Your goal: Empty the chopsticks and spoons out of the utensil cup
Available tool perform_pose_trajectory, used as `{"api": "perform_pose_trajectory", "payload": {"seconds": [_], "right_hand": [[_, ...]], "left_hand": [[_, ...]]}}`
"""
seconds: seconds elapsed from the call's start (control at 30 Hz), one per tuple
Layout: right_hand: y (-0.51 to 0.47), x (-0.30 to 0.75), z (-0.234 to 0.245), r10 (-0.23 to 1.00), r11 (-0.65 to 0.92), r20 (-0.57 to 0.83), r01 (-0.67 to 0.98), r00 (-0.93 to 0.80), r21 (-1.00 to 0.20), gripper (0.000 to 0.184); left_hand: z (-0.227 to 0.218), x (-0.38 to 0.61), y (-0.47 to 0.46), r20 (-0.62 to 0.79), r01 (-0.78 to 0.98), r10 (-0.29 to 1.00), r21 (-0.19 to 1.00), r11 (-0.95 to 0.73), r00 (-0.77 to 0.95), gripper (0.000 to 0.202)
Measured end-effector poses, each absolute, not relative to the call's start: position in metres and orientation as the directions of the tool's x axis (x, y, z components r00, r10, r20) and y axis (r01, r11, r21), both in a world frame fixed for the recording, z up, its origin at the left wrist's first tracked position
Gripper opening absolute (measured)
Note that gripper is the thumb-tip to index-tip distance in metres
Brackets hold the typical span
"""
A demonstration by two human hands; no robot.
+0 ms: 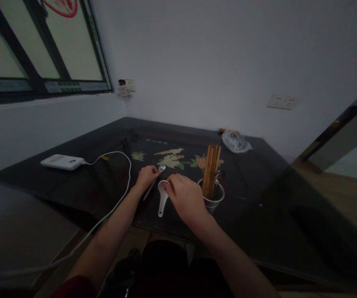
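Note:
A metal spoon (162,168) lies slanted on the dark table, its thin handle pointing down toward me. My left hand (147,176) has its fingers closed on this spoon just below the bowl. Close by on the right, a white soup spoon (162,201) has its handle toward me. The fingers of my right hand (186,194) are closed at the rim of its bowl; part of the bowl is hidden behind them. Just beyond that hand stands a white cup (214,203) holding several wooden chopsticks (211,169) and some shiny metal cutlery (219,175).
A white power bank (63,162) with a white cable (130,174) lies on the left of the dark table (246,231). The cable runs past my left forearm. A crumpled clear plastic bag (236,142) rests at the back by the wall, below a socket (281,102).

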State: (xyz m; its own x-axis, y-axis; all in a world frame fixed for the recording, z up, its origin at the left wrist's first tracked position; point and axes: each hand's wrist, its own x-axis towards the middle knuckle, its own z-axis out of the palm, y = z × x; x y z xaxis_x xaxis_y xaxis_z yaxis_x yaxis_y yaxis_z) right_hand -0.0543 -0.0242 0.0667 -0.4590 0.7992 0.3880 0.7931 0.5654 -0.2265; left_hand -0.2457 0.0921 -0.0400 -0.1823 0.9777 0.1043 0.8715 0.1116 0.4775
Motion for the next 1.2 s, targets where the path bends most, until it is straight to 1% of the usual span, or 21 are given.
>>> {"api": "perform_pose_trajectory", "payload": {"seconds": [0.07, 0.2, 0.37, 0.77, 0.97, 1.2], "right_hand": [[-0.010, -0.070, 0.056, 0.831, 0.537, 0.319, 0.808, -0.456, -0.242, 0.023], [0.017, -0.090, 0.038, 0.907, 0.416, 0.205, 0.861, -0.368, -0.293, 0.027], [0.040, -0.102, 0.024, 0.952, 0.306, 0.111, 0.892, -0.286, -0.332, 0.030], [0.072, -0.108, -0.006, 0.983, 0.181, 0.037, 0.919, -0.179, -0.350, 0.033], [0.080, -0.112, -0.020, 0.983, 0.163, -0.022, 0.932, -0.180, -0.325, 0.032], [0.088, -0.110, -0.021, 0.982, 0.158, -0.043, 0.928, -0.183, -0.337, 0.032]], "left_hand": [[-0.036, -0.245, 0.090, 0.093, 0.874, 0.979, 0.472, 0.115, -0.179, 0.017], [-0.031, -0.245, 0.087, 0.082, 0.887, 0.985, 0.452, 0.097, -0.150, 0.015], [-0.036, -0.246, 0.089, 0.103, 0.898, 0.982, 0.429, 0.098, -0.157, 0.017], [-0.043, -0.245, 0.093, 0.137, 0.909, 0.978, 0.408, 0.087, -0.155, 0.014], [-0.046, -0.246, 0.095, 0.131, 0.915, 0.981, 0.396, 0.083, -0.146, 0.018], [-0.044, -0.246, 0.095, 0.117, 0.917, 0.982, 0.389, 0.089, -0.145, 0.019]]}}
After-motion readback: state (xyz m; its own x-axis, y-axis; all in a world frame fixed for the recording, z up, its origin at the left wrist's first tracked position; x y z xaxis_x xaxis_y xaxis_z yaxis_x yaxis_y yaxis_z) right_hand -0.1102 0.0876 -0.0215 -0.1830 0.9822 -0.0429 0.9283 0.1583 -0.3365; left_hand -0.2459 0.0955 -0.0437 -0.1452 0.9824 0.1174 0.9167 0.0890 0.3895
